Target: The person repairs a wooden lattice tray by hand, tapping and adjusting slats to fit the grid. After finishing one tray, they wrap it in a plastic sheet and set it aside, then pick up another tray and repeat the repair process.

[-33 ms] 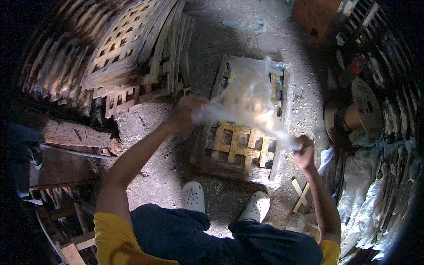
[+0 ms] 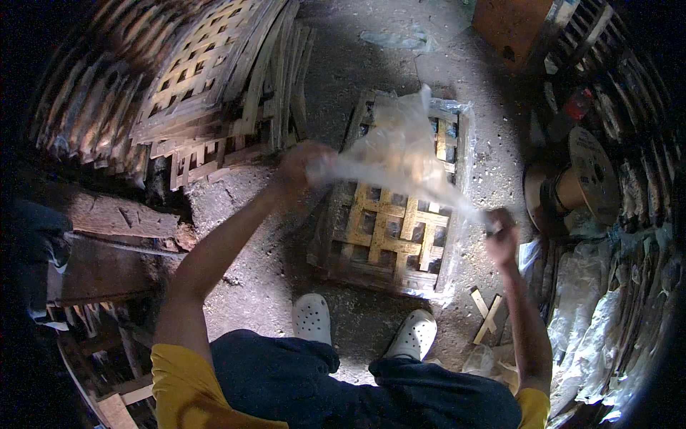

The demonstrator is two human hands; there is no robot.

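A sheet of clear plastic film point(image 2: 404, 139) stretches between my two hands above a stack of wooden lattice panels point(image 2: 386, 239). My left hand point(image 2: 304, 168) is closed on the film's left end, left of the stack, and is smeared by motion. My right hand point(image 2: 501, 236) grips the other end past the stack's right edge. The film hangs bunched and blurred over the far half of the panels, and its far corner sticks up. Clear plastic also covers the stack's edges. The yellow lattice shows through at the near half.
More lattice panels point(image 2: 200, 64) lean at the far left, near a rough wooden beam point(image 2: 121, 214). On the right stand a cable spool point(image 2: 593, 175) and plastic-wrapped bundles point(image 2: 589, 300). A small crossed wooden piece point(image 2: 486, 314) lies by my right foot's white clog point(image 2: 413, 334).
My hands have drawn slightly farther apart, the left one leftward and the right one rightward. The film between them is pulled tauter and a little higher.
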